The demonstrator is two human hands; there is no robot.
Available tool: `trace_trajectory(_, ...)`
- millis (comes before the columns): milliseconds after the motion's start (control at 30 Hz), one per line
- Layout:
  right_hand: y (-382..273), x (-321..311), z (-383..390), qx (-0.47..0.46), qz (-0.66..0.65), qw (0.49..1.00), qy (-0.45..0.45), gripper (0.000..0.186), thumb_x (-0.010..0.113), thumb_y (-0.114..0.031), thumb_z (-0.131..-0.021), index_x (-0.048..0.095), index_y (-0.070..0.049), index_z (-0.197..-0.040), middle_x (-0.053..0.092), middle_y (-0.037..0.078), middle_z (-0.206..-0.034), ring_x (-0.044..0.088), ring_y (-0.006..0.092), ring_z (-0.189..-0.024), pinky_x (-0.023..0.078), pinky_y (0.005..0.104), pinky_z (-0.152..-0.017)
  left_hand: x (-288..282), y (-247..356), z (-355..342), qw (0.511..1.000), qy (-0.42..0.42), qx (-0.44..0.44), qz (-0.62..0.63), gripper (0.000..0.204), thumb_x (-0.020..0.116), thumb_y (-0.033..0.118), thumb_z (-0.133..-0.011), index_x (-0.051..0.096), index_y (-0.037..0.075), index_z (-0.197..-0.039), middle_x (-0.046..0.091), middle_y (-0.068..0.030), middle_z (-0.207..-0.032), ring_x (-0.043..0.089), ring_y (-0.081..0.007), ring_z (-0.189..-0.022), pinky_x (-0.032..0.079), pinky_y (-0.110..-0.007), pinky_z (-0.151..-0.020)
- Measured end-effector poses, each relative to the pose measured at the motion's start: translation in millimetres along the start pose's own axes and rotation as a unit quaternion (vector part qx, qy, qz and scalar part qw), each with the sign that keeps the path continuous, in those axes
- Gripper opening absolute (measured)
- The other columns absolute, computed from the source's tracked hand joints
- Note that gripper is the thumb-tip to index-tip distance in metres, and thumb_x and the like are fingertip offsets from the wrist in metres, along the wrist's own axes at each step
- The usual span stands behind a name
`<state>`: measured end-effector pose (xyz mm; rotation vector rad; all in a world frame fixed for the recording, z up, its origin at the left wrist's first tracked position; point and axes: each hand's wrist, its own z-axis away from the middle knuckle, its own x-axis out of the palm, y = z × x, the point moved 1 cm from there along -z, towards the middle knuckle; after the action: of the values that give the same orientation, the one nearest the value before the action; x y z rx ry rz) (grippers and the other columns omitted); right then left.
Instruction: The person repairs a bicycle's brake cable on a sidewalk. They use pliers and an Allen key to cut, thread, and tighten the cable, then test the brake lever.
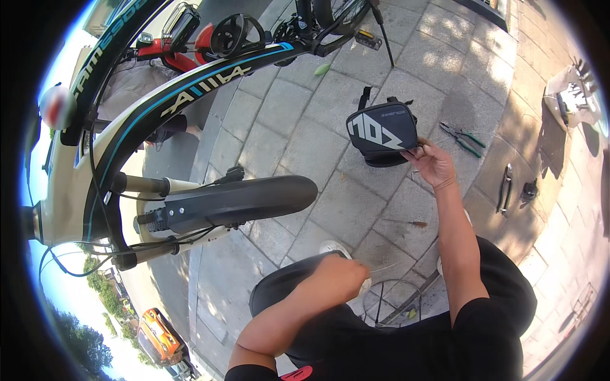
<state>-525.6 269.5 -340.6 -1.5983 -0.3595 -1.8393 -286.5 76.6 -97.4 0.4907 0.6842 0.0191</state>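
Observation:
A black bag with white lettering and straps (380,132) is held by my right hand (431,164), whose fingers grip its lower right corner. My left hand (343,276) is closed low in the middle, above my knee, with a thin pale strand (384,268) sticking out of it. Green-handled pliers (460,136) lie just right of the bag. A dark long-handled tool (505,189) lies farther right beside a small black object (528,190).
A white and black bicycle frame (152,114) and front wheel with fender (241,198) fill the left. Its kickstand (384,38) stands behind the bag. A red vehicle (165,51) is beyond. A white container (559,101) sits at the right. A dark cable (381,298) lies between my legs.

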Motion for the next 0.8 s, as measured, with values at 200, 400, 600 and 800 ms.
trace_trajectory(200,-39,105,6,-0.031,0.134,0.987,-0.081,0.037,0.067,-0.002,-0.095,0.062,0.015,-0.127,0.075,0.014,-0.095,0.074,0.0265,-0.103,0.048,0.0448,-0.117,-11,0,15,0.997,-0.034,-0.070,-0.028,0.017,0.061,0.013,-0.090,0.073,0.006,-0.099,0.076,-0.0176,-0.095,0.074,-0.0400,-0.090,0.058,-0.051,-0.074)
trace_trajectory(400,-58,134,42,-0.045,0.202,0.978,-0.026,0.034,0.064,-0.005,-0.098,0.062,0.013,-0.128,0.076,0.016,-0.102,0.075,0.0265,-0.101,0.051,0.0431,-0.113,-3,1,27,0.995,0.015,-0.096,-0.027,0.021,0.059,0.018,-0.093,0.075,0.006,-0.099,0.076,-0.0199,-0.094,0.073,-0.0413,-0.092,0.057,-0.053,-0.078)
trace_trajectory(600,-53,158,67,-0.032,0.440,0.889,0.121,0.033,0.070,-0.018,-0.100,0.069,0.008,-0.121,0.076,0.015,-0.102,0.076,0.0254,-0.096,0.060,0.0388,-0.093,3,4,55,0.992,0.076,-0.104,-0.009,0.028,0.056,0.026,-0.101,0.075,0.006,-0.105,0.075,-0.0225,-0.099,0.071,-0.0436,-0.097,0.055,-0.054,-0.084)
trace_trajectory(800,-71,172,104,0.001,0.754,0.619,0.219,0.032,0.069,-0.023,-0.096,0.075,0.007,-0.100,0.079,0.011,-0.087,0.075,0.0214,-0.077,0.059,0.0323,-0.071,19,27,71,0.993,0.077,-0.076,0.047,0.030,0.056,0.029,-0.102,0.074,0.006,-0.106,0.075,-0.0219,-0.102,0.070,-0.0443,-0.099,0.054,-0.054,-0.086)
